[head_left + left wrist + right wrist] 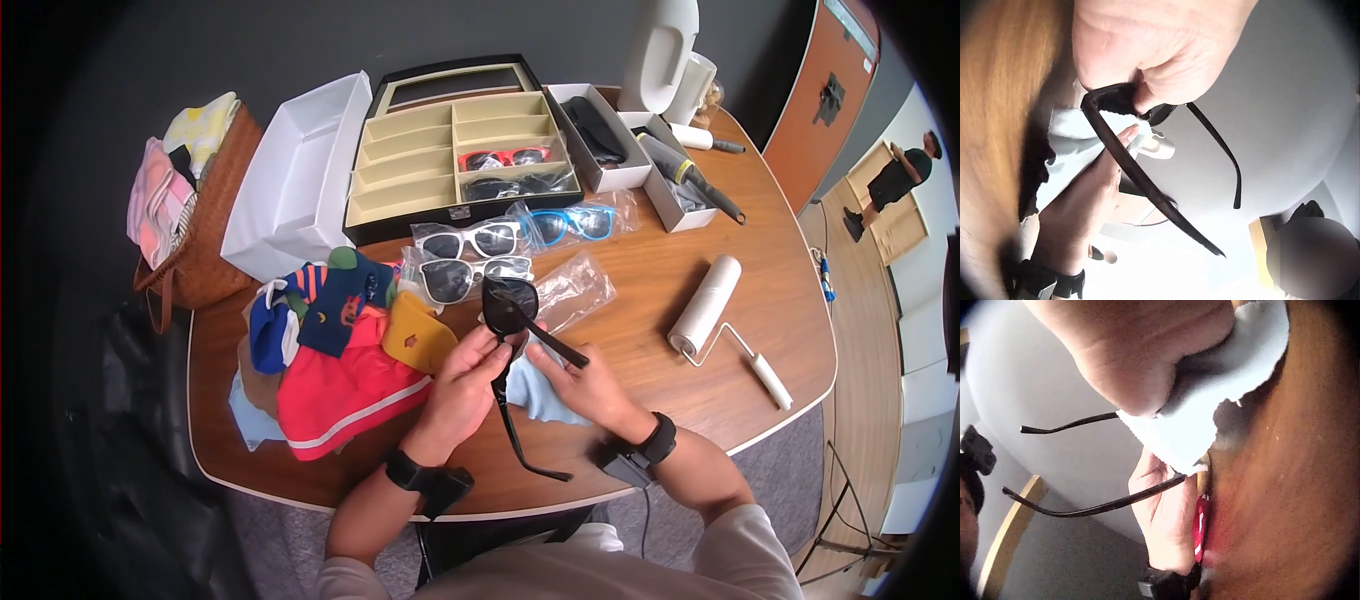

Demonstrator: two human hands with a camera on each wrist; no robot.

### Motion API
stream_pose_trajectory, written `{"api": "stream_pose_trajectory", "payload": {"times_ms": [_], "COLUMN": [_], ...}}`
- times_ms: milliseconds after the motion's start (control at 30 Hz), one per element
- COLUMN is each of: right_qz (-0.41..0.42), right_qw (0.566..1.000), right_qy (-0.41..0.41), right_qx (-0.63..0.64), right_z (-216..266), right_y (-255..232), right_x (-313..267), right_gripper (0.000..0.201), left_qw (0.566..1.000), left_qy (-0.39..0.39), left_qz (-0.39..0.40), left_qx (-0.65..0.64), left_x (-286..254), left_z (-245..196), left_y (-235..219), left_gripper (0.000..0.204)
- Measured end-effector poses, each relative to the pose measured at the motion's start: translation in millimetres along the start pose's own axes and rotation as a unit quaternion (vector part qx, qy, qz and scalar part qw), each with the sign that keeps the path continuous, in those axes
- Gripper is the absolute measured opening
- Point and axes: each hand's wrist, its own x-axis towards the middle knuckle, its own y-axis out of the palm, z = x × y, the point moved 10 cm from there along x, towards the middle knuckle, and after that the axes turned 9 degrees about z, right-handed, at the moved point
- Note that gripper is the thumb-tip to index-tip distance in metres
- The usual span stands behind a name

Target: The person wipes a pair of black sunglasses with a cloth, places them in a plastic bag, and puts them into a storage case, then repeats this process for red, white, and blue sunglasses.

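Note:
A pair of black sunglasses (pixel 512 293) is up over the front of the table, temples unfolded toward the wearer. My left hand (pixel 458 392) pinches the frame by one lens. With its thumb and fingers, my right hand (pixel 592 388) grips a pale blue cloth (pixel 1249 353) with a zigzag edge against the other lens. The cloth partly covers that lens in the right wrist view. In the left wrist view both temples of the sunglasses (pixel 1144 187) stick out past the left hand (pixel 1160 47). Just beyond the hands lies a clear plastic sleeve (pixel 578 290).
Bagged white sunglasses (pixel 470 240) and blue sunglasses (pixel 572 226) lie before a compartmented display case (pixel 400 215). Folded clothes (pixel 340 400) are at left, beside an open white box (pixel 290 180) and a wicker basket (pixel 215 215). A lint roller (pixel 708 305) lies right. Another person (pixel 893 180) stands far off.

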Motion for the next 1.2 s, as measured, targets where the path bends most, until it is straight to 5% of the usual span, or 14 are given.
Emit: {"api": "stream_pose_trajectory", "payload": {"times_ms": [267, 367, 500, 567, 667, 700, 767, 867, 967, 1200], "right_qz": [-0.157, -0.33, -0.397, -0.411, -0.456, -0.457, -0.423, -0.18, 0.022, 0.122], "right_qw": [0.984, 0.936, 0.912, 0.905, 0.824, 0.829, 0.865, 0.972, 0.947, 0.937], "right_qy": [0.08, -0.112, -0.086, -0.04, -0.069, -0.08, -0.14, -0.14, -0.105, -0.084], "right_qx": [0.034, 0.049, 0.053, -0.108, -0.329, -0.313, -0.229, 0.061, 0.302, 0.316], "right_z": [-21, -14, -12, -16, 1, 6, 23, 19, 0, 9], "right_y": [-44, -98, -132, -135, -124, -122, -115, -85, -38, -9], "right_x": [-7, -21, -32, -33, -38, -39, -39, -10, 5, 5], "right_gripper": [0.03, 0.02, 0.043, 0.052, 0.057, 0.054, 0.048, 0.043, 0.055, 0.06], "left_qw": [1.0, 0.995, 0.998, 0.998, 0.998, 0.997, 0.994, 0.987, 0.979, 0.977], "left_qy": [0.004, -0.023, -0.043, -0.047, -0.061, -0.066, -0.096, -0.135, -0.164, -0.168], "left_qz": [-0.025, -0.016, -0.013, 0.001, 0.02, 0.025, 0.042, 0.087, 0.114, 0.116], "left_qx": [-0.013, -0.098, -0.052, -0.035, -0.026, -0.026, -0.007, 0.017, 0.033, 0.063], "left_x": [-1, -4, -5, -6, -7, -7, -7, -10, -14, -13], "left_z": [0, -7, -1, -2, -1, -1, 0, 12, 21, 24], "left_y": [-9, -1, -12, -10, -7, -5, 2, 11, 18, 16], "left_gripper": [0.04, 0.036, 0.042, 0.042, 0.04, 0.039, 0.034, 0.03, 0.027, 0.025]}}
